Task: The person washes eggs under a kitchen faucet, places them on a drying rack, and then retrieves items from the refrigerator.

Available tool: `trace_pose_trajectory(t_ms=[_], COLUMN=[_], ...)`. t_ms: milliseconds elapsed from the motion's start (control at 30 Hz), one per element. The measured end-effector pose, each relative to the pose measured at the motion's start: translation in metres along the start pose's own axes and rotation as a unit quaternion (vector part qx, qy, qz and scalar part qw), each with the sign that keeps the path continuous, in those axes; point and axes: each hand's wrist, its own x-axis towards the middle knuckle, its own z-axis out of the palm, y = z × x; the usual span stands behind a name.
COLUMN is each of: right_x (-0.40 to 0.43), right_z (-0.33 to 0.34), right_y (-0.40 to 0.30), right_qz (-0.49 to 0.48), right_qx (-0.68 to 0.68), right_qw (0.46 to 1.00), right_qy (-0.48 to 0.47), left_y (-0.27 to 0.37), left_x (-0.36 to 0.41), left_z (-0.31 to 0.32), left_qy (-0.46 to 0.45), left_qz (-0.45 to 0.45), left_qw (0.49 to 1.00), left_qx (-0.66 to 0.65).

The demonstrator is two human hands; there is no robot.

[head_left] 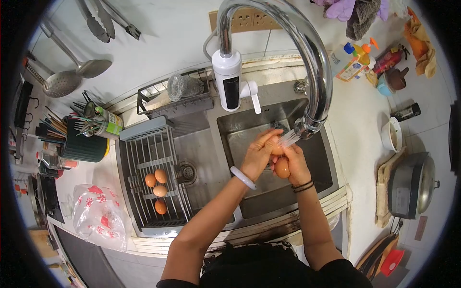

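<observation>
Over the right basin (252, 201) of the steel sink, my two hands meet under water running from the faucet spout (306, 126). My left hand (260, 149) is curled over a brown egg (276, 148), which the fingers and the water partly cover. In my right hand (296, 163) sits a second brown egg (282, 167) near the palm, while its fingertips touch the first egg. Several more brown eggs (160, 190) lie on the metal drying rack (144, 151) across the left basin.
A white faucet body (226, 81) with a lever stands behind the basins. At left are a crumpled plastic bag (101, 216) and a dark green utensil holder (84, 144). Soap bottles (353, 63), a white bowl (391, 135) and a grey electric cooker (410, 187) stand to the right.
</observation>
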Motion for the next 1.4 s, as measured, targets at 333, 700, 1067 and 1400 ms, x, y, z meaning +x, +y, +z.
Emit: trace_pose_trajectory(t_ms=[333,700,1067,1400], right_x=[-0.005,-0.007,-0.002,-0.006], right_z=[0.008,0.015,0.019,0.001], right_y=[-0.006,0.011,0.003,0.0], right_qz=[0.14,-0.113,0.029,0.175], right_qx=[0.052,-0.216,0.042,0.272], right_qw=[0.987,0.967,0.999,0.94], right_qy=[-0.067,0.078,0.01,-0.107], left_y=[0.009,-0.007,0.001,0.014], left_x=[0.007,0.013,0.003,0.0], left_z=[0.006,0.002,0.01,-0.016], left_qy=[0.08,0.099,0.085,-0.15], left_qz=[-0.006,-0.179,0.14,-0.097], left_qw=[0.997,0.939,0.978,0.971], left_qx=[-0.004,-0.277,0.127,-0.16])
